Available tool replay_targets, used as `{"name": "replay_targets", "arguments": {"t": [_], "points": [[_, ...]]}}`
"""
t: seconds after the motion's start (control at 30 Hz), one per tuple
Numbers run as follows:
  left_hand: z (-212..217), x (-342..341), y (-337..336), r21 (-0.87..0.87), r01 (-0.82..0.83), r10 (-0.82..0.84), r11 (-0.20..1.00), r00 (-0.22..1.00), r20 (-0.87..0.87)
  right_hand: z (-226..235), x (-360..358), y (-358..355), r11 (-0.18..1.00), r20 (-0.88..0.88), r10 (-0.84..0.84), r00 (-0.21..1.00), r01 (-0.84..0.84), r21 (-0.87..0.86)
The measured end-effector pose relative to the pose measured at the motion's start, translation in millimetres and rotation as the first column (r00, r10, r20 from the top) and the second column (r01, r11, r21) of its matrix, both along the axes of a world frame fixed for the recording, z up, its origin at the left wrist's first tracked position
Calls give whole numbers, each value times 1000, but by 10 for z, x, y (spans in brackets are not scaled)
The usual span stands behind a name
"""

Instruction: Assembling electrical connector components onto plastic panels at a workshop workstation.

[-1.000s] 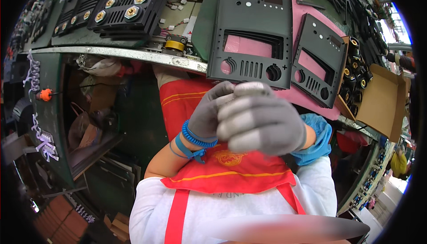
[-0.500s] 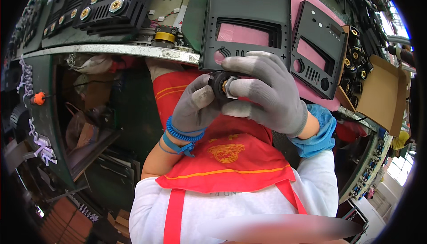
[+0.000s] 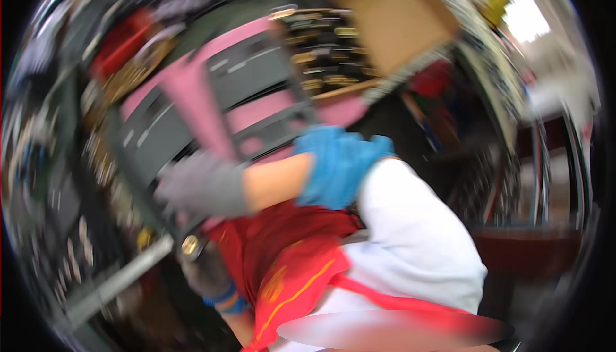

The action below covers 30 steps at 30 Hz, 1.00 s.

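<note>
At the lower left, our left hand has the socket, a black ring with a brass middle, at its fingers, which look clamped on it. Half a second ago both our hands were on it before the apron; now our right hand sits just above it, reaching left, and blur keeps us from telling whether its fingers are apart or together, or touching the socket. Our whole view has swung right, so the panels lie left of centre and the box nearer the middle.

From the left, we see the metal edge, a red bin, the left panel, the pink sheet, the right panel, then the box of dark sockets with its flap raised. Our right hand covers the left panel's lower end, and our blue cuff stands just below the right panel.
</note>
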<state>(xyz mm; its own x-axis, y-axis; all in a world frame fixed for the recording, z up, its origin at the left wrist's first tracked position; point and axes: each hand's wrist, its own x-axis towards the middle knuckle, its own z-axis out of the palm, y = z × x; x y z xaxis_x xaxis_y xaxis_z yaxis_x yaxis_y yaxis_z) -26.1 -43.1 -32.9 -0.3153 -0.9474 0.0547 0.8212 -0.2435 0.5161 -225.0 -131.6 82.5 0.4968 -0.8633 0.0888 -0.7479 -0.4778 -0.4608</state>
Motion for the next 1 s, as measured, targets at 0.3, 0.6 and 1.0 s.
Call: {"name": "replay_targets", "arguments": {"t": [0.3,0.6,1.0], "points": [[-249,202,-269,76,230,-212,970,958,-195,60,-39,98,984,84,26,996,-40,173],[-371,441,-194,156,200,-144,967,939,-312,-27,-29,200,985,148,108,983,-126,115],[141,389,-229,172,215,-236,961,966,110,11,129,70,963,261,200,944,-238,123]]}}
